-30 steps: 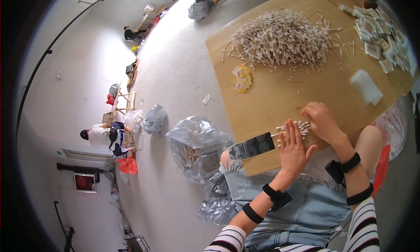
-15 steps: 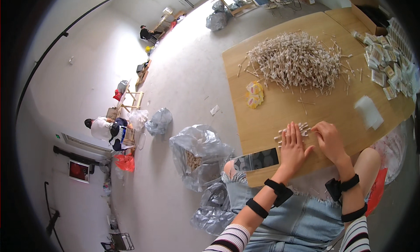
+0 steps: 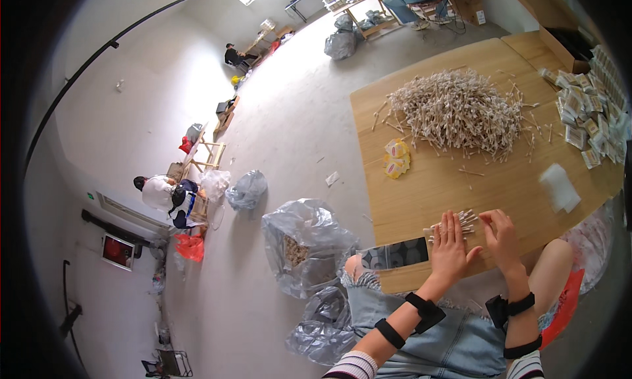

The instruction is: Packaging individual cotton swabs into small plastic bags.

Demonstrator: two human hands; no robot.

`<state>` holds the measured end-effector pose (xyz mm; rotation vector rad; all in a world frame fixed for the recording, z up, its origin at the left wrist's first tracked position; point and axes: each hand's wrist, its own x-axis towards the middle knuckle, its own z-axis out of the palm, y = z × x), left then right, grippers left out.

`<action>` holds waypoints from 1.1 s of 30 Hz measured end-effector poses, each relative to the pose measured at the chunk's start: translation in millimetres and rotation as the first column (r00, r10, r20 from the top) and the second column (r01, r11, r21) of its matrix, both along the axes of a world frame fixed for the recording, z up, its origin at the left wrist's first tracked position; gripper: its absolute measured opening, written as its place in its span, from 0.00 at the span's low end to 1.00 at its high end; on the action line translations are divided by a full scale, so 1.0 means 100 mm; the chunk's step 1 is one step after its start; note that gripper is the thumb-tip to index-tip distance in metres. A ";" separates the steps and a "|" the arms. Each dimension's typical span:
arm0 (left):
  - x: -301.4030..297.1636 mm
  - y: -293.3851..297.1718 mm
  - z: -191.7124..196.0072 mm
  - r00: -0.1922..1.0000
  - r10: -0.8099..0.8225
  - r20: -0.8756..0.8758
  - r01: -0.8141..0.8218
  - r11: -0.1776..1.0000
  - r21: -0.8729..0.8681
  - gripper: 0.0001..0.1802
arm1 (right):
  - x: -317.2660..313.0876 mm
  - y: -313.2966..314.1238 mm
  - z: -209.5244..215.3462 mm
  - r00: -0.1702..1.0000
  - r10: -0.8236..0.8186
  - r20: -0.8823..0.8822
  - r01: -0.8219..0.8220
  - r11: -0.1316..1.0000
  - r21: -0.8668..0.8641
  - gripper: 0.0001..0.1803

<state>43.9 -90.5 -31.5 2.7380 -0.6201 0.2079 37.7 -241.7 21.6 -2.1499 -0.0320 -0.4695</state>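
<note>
My left hand (image 3: pixel 451 251) lies flat, fingers spread, on a small bunch of pale thin sticks (image 3: pixel 465 219) near the front edge of a wooden table (image 3: pixel 428 188). My right hand (image 3: pixel 501 237) rests beside it with curled fingers touching the same bunch. A big heap of the same sticks (image 3: pixel 457 109) sits further back on the table. A dark phone (image 3: pixel 394 254) lies just left of my left hand.
Small yellow packets (image 3: pixel 396 158) lie mid-table, a white wrapper (image 3: pixel 559 188) to the right, and several small packs (image 3: pixel 586 119) at the far right. Clear plastic bags (image 3: pixel 306 247) stand on the floor left of the table. A person (image 3: pixel 161 193) sits far left.
Both hands have stayed on the small stick bunch, shifting slightly; my right hand has drawn closer to the left. The camera view has tilted.
</note>
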 end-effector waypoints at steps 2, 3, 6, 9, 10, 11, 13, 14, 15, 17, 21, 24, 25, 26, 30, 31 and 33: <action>0.10 -0.04 -0.02 0.999 0.008 -0.033 -0.007 1.000 0.030 0.55 | 0.01 -0.03 -0.06 1.000 0.000 0.026 0.002 0.999 -0.044 0.09; 0.15 -0.04 -0.01 0.999 0.012 -0.044 -0.010 0.999 0.036 0.55 | 0.00 -0.02 -0.03 1.000 0.003 0.016 -0.002 0.999 -0.038 0.09; 0.39 -0.04 -0.01 0.998 0.031 -0.050 -0.026 0.995 0.093 0.55 | 0.06 -0.02 0.03 1.000 0.004 0.007 -0.003 1.000 -0.020 0.08; 0.45 -0.05 -0.01 1.000 0.024 -0.018 -0.022 0.995 0.094 0.55 | 0.05 -0.04 0.00 1.000 -0.007 0.006 0.007 0.999 -0.045 0.08; 0.43 -0.05 -0.01 1.000 0.019 -0.020 -0.017 0.995 0.096 0.55 | 0.03 -0.03 0.03 1.000 -0.003 -0.003 0.003 0.998 -0.056 0.08; 0.38 -0.03 -0.01 1.000 0.014 0.014 -0.015 0.997 0.076 0.55 | 0.02 -0.02 0.06 1.000 0.002 -0.011 -0.003 0.998 -0.067 0.08; 0.26 -0.01 -0.02 0.999 -0.004 0.040 0.002 0.998 0.056 0.55 | 0.00 -0.01 0.05 1.000 -0.006 -0.009 0.005 0.998 -0.066 0.08; 0.18 0.01 -0.02 0.999 -0.014 0.029 0.012 0.997 0.080 0.55 | -0.01 0.00 0.04 1.000 -0.004 -0.002 0.004 0.998 -0.068 0.08; 0.12 0.02 0.00 1.000 -0.019 0.024 0.016 0.994 0.104 0.55 | -0.01 0.00 0.04 1.000 -0.006 0.000 0.006 0.998 -0.066 0.08; 0.06 0.05 0.04 1.000 -0.028 0.001 0.028 0.994 0.106 0.55 | 0.01 0.00 0.04 1.000 0.014 0.002 -0.014 0.995 -0.095 0.09; -0.01 0.11 0.29 0.983 -0.034 -0.179 0.059 0.989 0.135 0.54 | 0.04 -0.01 -0.02 0.999 0.012 0.033 -0.008 0.993 -0.118 0.09; -0.03 0.17 0.21 0.997 -0.071 -0.002 0.071 0.992 0.101 0.53 | 0.03 0.00 0.02 1.000 0.016 0.021 -0.013 0.993 -0.118 0.09; -0.04 0.18 0.17 0.997 -0.071 -0.006 0.071 0.992 0.103 0.53 | 0.02 0.01 0.02 1.000 0.011 0.022 -0.008 0.993 -0.117 0.09; -0.05 0.18 0.13 0.997 -0.077 -0.015 0.078 0.994 0.082 0.53 | 0.02 0.02 0.03 1.000 0.006 0.023 -0.003 0.993 -0.116 0.09; 0.11 0.15 0.09 0.994 -0.097 -0.054 0.102 0.990 0.098 0.54 | 0.03 0.00 0.03 1.000 0.007 0.013 -0.006 0.993 -0.121 0.09; 0.18 0.14 0.10 0.994 -0.094 -0.061 0.100 0.990 0.098 0.54 | 0.04 0.01 0.02 1.000 0.010 0.016 -0.008 0.992 -0.124 0.09; 0.33 0.12 0.11 0.995 -0.094 -0.044 0.098 0.990 0.105 0.54 | 0.03 0.02 0.01 1.000 0.016 0.017 -0.014 0.992 -0.129 0.09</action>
